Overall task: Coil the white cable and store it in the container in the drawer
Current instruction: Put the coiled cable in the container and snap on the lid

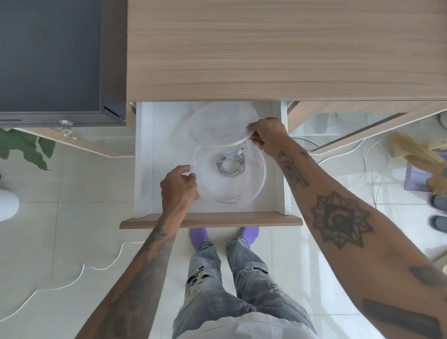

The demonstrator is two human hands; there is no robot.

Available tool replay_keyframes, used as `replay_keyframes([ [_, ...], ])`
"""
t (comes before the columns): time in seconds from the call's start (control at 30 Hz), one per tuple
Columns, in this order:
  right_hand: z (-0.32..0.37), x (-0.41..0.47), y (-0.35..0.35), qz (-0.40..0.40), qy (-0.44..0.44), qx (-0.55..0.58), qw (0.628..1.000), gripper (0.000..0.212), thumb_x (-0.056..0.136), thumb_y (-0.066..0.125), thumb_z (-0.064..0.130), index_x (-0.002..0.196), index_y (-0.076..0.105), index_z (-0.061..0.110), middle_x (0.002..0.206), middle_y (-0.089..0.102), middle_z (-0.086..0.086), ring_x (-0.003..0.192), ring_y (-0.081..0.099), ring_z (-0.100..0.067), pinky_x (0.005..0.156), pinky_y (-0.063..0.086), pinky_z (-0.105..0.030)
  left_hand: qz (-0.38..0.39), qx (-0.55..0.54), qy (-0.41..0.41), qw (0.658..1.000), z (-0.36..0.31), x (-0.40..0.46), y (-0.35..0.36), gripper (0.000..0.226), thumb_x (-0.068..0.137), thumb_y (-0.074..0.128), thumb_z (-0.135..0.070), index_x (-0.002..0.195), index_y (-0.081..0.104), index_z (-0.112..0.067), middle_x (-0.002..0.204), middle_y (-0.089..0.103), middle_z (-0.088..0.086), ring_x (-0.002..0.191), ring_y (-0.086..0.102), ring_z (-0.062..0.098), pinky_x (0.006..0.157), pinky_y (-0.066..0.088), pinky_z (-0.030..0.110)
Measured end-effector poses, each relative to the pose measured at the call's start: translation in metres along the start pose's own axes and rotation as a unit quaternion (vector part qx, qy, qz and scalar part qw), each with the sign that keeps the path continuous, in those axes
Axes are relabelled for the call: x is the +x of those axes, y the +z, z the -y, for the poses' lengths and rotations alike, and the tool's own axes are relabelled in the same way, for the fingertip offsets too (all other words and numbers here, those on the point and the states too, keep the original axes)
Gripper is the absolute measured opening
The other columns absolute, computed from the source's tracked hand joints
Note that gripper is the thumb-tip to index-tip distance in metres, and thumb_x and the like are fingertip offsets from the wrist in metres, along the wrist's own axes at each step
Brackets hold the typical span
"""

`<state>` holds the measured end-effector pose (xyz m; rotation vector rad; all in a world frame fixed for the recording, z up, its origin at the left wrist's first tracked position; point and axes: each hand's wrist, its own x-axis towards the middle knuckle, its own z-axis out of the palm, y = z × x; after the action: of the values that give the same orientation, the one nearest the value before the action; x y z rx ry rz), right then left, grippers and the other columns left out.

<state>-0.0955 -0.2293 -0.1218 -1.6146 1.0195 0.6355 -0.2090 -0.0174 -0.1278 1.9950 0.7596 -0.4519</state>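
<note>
One coiled cable is lying in one clear container in the open drawer.
Left hand fingers are gripping the container's left rim; right hand fingers are pinching one lid near the drawer's back edge, partly hidden under the worktop.

bright, even daylight fills the scene, and soft glare washes over the pale floor tiles. shadows are faint and diffuse. the white drawer interior looks overexposed, and the clear container almost blends into it. wide-angle distortion bends the edges and stretches both forearms. fine detail is slightly soft throughout.
</note>
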Motion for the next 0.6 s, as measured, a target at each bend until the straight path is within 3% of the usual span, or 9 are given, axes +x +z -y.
replay_keyframes([
  [0.1,-0.006,-0.013,-0.018,-0.017,-0.03,0.009,0.999,0.044,0.089,0.066,0.008,0.13,0.052,0.016,0.084,0.06,-0.004,0.058,0.052,-0.011,0.05,0.041,-0.023,0.006,-0.061,-0.002,0.998,0.002,0.001,0.0,0.026,0.09,0.063,-0.007,0.116,0.069,-0.008,0.067,0.065,0.001,0.041,0.063,0.009,0.044,0.055,0.018],
  [0.2,-0.022,-0.029,-0.033,0.0,-0.065,0.008,0.998,0.056,0.087,0.072,0.01,0.138,0.05,0.018,0.085,0.064,-0.003,0.064,0.056,-0.014,0.059,0.051,-0.026,0.013,-0.099,-0.007,0.995,0.003,0.003,0.001,0.028,0.09,0.065,-0.004,0.118,0.069,-0.006,0.068,0.062,0.007,0.046,0.064,0.016,0.047,0.058,0.022],
  [0.3,-0.048,-0.043,-0.037,0.049,-0.067,0.074,0.994,0.054,0.087,0.072,0.003,0.135,0.051,0.017,0.088,0.065,-0.01,0.072,0.059,-0.023,0.083,0.056,-0.036,0.037,-0.139,-0.028,0.989,0.004,0.007,0.001,0.033,0.092,0.064,-0.001,0.124,0.067,-0.006,0.085,0.064,0.012,0.058,0.064,0.022,0.06,0.064,0.033],
  [0.4,-0.075,-0.052,-0.034,0.025,-0.082,0.051,0.995,0.043,0.09,0.066,0.004,0.131,0.054,0.015,0.087,0.066,-0.01,0.061,0.061,-0.02,0.079,0.056,-0.037,0.071,-0.173,-0.075,0.979,0.004,0.012,-0.004,0.039,0.093,0.057,0.001,0.129,0.065,-0.012,0.107,0.069,0.01,0.084,0.068,0.026,0.077,0.062,0.04],
  [0.47,-0.091,-0.056,-0.03,-0.018,-0.11,-0.015,0.994,0.037,0.092,0.063,0.008,0.128,0.056,0.018,0.084,0.069,-0.009,0.057,0.065,-0.017,0.069,0.054,-0.027,0.056,-0.204,-0.099,0.972,0.002,0.012,-0.009,0.037,0.09,0.056,0.0,0.124,0.068,-0.011,0.108,0.07,0.01,0.091,0.069,0.026,0.079,0.062,0.041],
  [0.53,-0.1,-0.058,-0.027,-0.055,-0.141,-0.06,0.987,0.035,0.092,0.063,0.011,0.125,0.057,0.021,0.094,0.072,-0.013,0.067,0.07,-0.022,0.061,0.049,-0.017,0.047,-0.246,-0.105,0.962,0.001,0.011,-0.013,0.025,0.086,0.06,-0.008,0.107,0.073,-0.01,0.099,0.072,0.011,0.086,0.069,0.025,0.07,0.063,0.035],
  [0.6,-0.103,-0.055,-0.025,-0.074,-0.161,-0.112,0.978,0.038,0.089,0.064,0.014,0.126,0.056,0.02,0.105,0.071,-0.018,0.089,0.071,-0.03,0.065,0.046,-0.015,0.052,-0.25,-0.097,0.962,0.002,0.009,-0.014,0.016,0.083,0.068,-0.018,0.096,0.074,-0.012,0.094,0.071,0.009,0.086,0.069,0.024,0.065,0.062,0.031],
])
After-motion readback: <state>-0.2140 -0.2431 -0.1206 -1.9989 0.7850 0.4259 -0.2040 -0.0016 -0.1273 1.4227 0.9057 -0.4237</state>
